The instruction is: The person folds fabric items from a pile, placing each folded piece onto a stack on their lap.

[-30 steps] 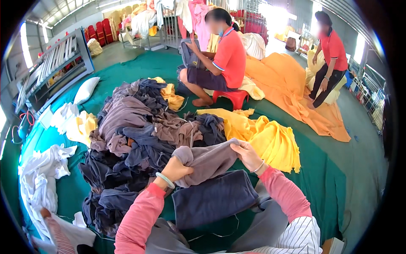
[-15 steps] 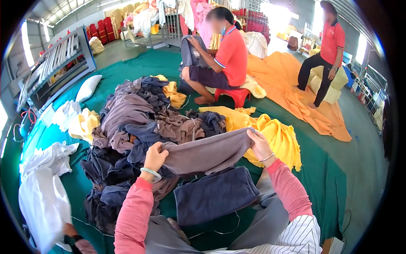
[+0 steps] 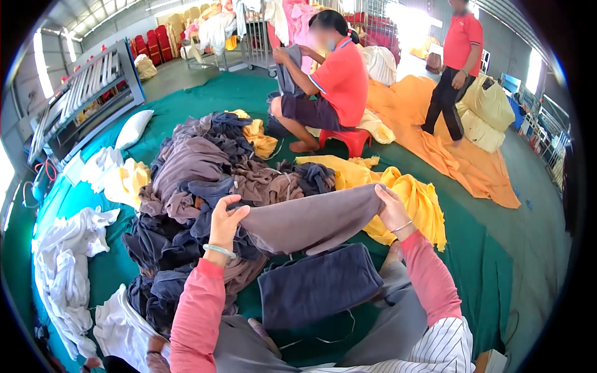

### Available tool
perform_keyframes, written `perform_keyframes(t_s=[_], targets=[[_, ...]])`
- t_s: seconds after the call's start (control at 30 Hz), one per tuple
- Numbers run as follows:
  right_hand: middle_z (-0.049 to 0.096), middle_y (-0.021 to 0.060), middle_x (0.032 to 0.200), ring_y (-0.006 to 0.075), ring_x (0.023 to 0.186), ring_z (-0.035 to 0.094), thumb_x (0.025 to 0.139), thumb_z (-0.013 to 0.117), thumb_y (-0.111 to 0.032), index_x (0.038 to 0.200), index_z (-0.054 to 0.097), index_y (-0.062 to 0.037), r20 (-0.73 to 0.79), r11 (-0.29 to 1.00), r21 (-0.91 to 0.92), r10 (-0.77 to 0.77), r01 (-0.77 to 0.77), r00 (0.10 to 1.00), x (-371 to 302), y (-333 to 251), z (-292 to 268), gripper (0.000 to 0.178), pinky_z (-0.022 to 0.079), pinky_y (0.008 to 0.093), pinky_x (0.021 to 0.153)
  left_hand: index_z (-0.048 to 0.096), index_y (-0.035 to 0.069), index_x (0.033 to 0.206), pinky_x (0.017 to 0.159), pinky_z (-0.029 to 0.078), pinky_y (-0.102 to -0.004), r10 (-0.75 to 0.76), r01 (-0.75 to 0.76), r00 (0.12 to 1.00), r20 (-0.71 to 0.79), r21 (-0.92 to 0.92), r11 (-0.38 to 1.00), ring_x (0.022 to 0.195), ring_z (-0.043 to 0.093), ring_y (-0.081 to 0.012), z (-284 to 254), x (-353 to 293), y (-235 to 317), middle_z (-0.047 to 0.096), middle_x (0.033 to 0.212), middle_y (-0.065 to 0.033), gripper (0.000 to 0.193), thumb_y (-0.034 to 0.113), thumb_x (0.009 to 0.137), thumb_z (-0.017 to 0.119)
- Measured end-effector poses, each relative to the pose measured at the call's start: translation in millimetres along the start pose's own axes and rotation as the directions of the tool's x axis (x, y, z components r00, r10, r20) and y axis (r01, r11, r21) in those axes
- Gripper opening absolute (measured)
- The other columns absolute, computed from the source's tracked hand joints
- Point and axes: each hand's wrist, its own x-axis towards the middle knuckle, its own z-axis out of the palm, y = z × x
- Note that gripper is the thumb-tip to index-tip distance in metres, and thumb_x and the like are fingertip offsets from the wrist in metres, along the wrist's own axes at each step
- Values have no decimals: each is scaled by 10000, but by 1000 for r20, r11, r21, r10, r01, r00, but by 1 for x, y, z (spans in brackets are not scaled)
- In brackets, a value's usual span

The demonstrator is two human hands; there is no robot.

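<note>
A grey-brown cloth (image 3: pixel 305 221) is stretched between my hands, above a folded dark navy cloth (image 3: pixel 320 286) near my legs. My left hand (image 3: pixel 224 224) keeps the cloth's left end, its index finger lifted away from the thumb. At the right end, my right hand (image 3: pixel 393 212) pinches the upper corner between thumb and fingers. Just beyond and to the left of my hands rises a large heap of crumpled grey-brown and navy cloths (image 3: pixel 193 161). Behind my right hand lies a bunched yellow cloth (image 3: pixel 410 202).
Another person's hand (image 3: pixel 157 345) is beside a white cloth (image 3: pixel 121 323) at lower left. A co-worker (image 3: pixel 342 81) sits on a red stool (image 3: pixel 344 142) holding grey cloth. Another person (image 3: pixel 461 46) stands on an orange sheet (image 3: pixel 472 168). A green ground sheet (image 3: pixel 479 261) spreads beneath.
My left index finger has lifted from the cloth, which stays stretched. At lower left, the raised white cloth has come down. The standing person has moved left and farther off.
</note>
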Motion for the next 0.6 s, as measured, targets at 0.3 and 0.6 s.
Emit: perform_keyframes(t_s=[0.3, 0.6], targets=[[628, 32, 906, 154, 852, 590, 875, 531, -180, 947, 602, -77, 32, 997, 80, 9, -11, 999, -7, -21, -8, 144, 453, 298, 784, 408, 37, 1221, 722, 421, -200, 244, -251, 963, 116, 43, 967, 796, 546, -95, 17, -10, 33, 597, 941, -75, 537, -168, 726, 440], [610, 14, 899, 132, 842, 576, 845, 577, -117, 952, 589, -70, -15, 987, 102, -121, 122, 993, -5, -18, 0, 118, 447, 258, 774, 469, 19, 1151, 739, 404, -177, 279, -290, 954, 107, 101, 952, 835, 552, -73, 12, -13, 44, 595, 938, -35, 466, -169, 727, 426]])
